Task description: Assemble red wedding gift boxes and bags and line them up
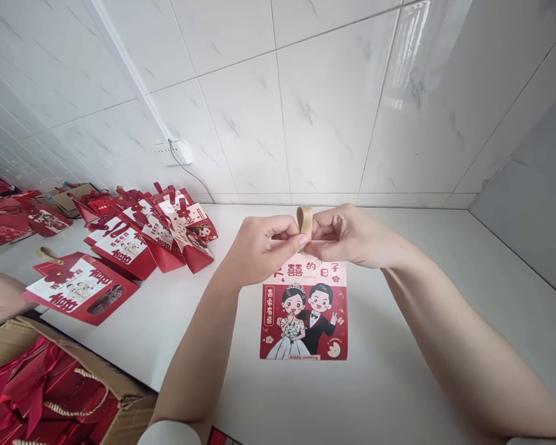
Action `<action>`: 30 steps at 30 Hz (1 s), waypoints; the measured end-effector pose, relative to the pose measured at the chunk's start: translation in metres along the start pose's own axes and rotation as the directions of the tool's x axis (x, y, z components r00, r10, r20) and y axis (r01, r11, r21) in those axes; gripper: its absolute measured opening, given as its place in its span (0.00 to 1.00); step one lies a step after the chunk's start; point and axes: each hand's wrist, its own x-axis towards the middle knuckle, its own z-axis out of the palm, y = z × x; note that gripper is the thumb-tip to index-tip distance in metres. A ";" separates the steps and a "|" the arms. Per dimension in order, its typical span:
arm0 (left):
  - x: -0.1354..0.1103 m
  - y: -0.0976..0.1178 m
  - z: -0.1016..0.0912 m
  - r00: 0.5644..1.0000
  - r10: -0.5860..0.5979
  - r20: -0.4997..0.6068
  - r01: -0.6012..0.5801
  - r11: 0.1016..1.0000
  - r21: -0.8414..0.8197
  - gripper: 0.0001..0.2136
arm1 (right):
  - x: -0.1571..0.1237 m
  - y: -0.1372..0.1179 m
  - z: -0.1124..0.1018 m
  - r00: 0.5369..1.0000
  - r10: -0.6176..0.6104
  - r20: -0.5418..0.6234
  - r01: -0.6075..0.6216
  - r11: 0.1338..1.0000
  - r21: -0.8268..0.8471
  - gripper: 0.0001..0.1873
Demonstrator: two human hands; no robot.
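While both hands [263, 248] pinch the gold ribbon loop [305, 220], they hide the top of the printed packaging [304, 321].

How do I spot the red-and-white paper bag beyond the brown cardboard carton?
Find the brown cardboard carton, lower left. Beyond it, on the white tabletop, is the red-and-white paper bag; its beige ribbon loop sets it apart from neighbours with dark-red loops.

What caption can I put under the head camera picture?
Left hand and right hand pinch a gold loop at a wedding box's top.
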 end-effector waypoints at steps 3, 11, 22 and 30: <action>0.000 -0.001 0.001 1.000 -0.015 -0.020 0.015 1.000 0.003 0.13 | 0.001 0.000 0.001 0.999 0.018 -0.033 -0.019 1.000 -0.025 0.03; -0.003 -0.003 -0.002 0.999 -0.036 0.007 0.036 0.998 -0.057 0.14 | -0.002 -0.002 -0.006 0.995 0.002 0.096 0.003 0.998 -0.055 0.06; -0.003 -0.014 -0.005 0.983 -0.123 -0.134 0.083 0.959 -0.272 0.13 | -0.008 -0.011 0.007 0.974 -0.075 -0.213 0.069 0.997 -0.036 0.13; -0.007 -0.008 -0.006 0.994 -0.047 -0.102 0.039 0.996 -0.080 0.13 | -0.009 -0.010 0.004 0.969 -0.049 -0.242 0.050 0.999 -0.003 0.14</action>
